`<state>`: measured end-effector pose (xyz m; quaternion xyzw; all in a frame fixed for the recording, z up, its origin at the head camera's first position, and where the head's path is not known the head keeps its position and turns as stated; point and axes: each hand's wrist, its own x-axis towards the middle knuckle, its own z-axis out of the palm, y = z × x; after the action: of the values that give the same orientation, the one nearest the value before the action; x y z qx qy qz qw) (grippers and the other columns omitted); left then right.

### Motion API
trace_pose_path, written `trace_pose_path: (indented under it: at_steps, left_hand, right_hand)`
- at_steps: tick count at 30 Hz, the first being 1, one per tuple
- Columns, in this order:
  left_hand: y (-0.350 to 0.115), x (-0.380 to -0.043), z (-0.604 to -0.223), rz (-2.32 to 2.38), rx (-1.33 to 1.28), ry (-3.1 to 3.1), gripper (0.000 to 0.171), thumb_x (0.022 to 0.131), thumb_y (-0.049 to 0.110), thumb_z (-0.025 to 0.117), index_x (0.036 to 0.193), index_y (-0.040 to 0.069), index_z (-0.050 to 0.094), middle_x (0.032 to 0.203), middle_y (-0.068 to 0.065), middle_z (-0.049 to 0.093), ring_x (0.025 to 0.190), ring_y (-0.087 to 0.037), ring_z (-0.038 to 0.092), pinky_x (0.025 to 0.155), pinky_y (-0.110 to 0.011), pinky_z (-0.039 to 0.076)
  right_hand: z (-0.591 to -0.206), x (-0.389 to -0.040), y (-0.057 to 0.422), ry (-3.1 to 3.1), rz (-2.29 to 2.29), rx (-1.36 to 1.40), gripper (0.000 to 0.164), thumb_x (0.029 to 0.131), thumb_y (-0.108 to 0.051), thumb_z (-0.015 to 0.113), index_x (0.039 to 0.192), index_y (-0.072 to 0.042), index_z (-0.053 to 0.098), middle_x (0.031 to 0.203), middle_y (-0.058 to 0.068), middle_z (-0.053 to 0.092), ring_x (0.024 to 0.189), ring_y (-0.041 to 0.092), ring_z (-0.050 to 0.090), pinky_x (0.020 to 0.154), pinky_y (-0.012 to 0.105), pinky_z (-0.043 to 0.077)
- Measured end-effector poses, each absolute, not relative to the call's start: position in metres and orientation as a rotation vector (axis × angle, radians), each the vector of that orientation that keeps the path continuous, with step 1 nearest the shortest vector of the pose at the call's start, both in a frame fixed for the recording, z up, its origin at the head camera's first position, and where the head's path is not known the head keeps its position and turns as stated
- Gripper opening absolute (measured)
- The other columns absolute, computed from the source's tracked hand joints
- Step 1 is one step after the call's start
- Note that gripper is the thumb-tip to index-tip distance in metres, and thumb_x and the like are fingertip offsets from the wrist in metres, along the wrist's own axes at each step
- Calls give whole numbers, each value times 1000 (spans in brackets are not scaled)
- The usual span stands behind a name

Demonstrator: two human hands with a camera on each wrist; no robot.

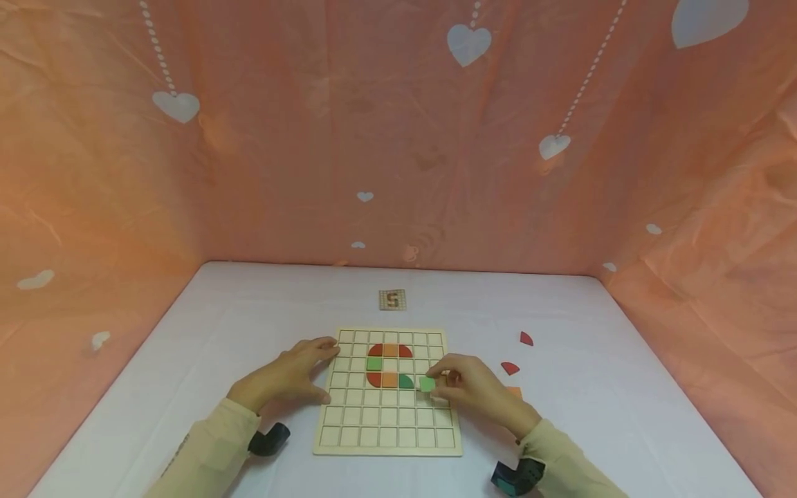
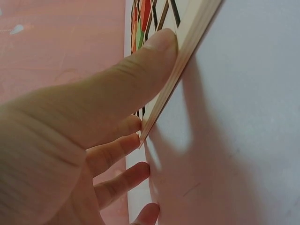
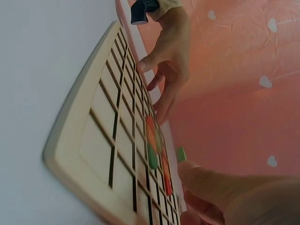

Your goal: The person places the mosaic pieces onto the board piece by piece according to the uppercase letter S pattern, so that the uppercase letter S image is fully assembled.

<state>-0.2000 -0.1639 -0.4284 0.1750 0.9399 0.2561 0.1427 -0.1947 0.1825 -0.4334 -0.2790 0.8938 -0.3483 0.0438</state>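
A wooden grid board [image 1: 387, 437] lies flat on the white table, with several coloured tiles set in its upper middle cells. Among them are a light green square [image 1: 374, 363], an orange square [image 1: 390, 380] and a dark green quarter-round tile [image 1: 405, 381]. My right hand [image 1: 476, 389] pinches another light green square tile [image 1: 427, 384] between thumb and fingers, just above the board's right half. At the board's left edge rests my left hand [image 1: 286, 377], fingers spread. In the left wrist view the left thumb [image 2: 161, 47] touches the board's rim.
Beyond the board lies a small pattern card [image 1: 392, 299]. To the right are two loose red quarter-round tiles, one farther off [image 1: 526, 338] and one nearer [image 1: 510, 369]. An orange tile [image 1: 514, 392] is partly hidden behind the right hand. Orange cloth [image 1: 398, 138] surrounds the table.
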Motion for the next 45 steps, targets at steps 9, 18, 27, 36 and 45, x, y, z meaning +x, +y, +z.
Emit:
trace_pose_path:
  at_steps: [9, 18, 27, 36, 45]
  left_hand:
    - [-162, -201, -428, 716, 498, 2724, 89, 74, 24, 89, 150, 5, 48, 163, -15, 36, 150, -42, 31, 118, -68, 29]
    - [-161, -201, -426, 710, 501, 2716, 89, 74, 26, 89, 150, 6, 48, 164, -16, 34, 150, -43, 30, 119, -67, 30]
    - [-162, -201, -427, 700, 518, 2723, 87, 76, 26, 88, 150, 5, 48, 163, -16, 35, 150, -44, 30, 118, -69, 27]
    - [-162, -202, -424, 689, 515, 2726, 88, 75, 26, 88, 150, 6, 47, 164, -16, 34, 151, -43, 29, 118, -71, 25]
    - [-162, -202, -427, 700, 503, 2720, 88, 75, 26, 89, 150, 6, 48, 164, -17, 34, 151, -43, 29, 119, -69, 27]
  right_hand:
    - [-428, -191, 166, 2754, -991, -827, 25, 85, -18, 81, 108, -10, 76, 104, 1, 74, 80, 9, 56, 69, 18, 47]
    - [-433, -187, 155, 2771, -952, -823, 25, 85, -17, 81, 108, -8, 76, 97, -1, 72, 73, 5, 51, 65, 18, 44]
    - [-439, -184, 153, 2790, -938, -792, 23, 85, -21, 81, 106, -12, 77, 95, -5, 70, 75, 5, 49, 65, 20, 42]
    - [-442, -181, 151, 2824, -917, -729, 21, 87, -21, 80, 106, -15, 78, 97, -8, 70, 75, 5, 50, 66, 19, 43]
    - [-444, -178, 146, 2850, -858, -742, 21, 87, -22, 79, 106, -14, 78, 99, -6, 71, 73, 4, 48, 63, 19, 40]
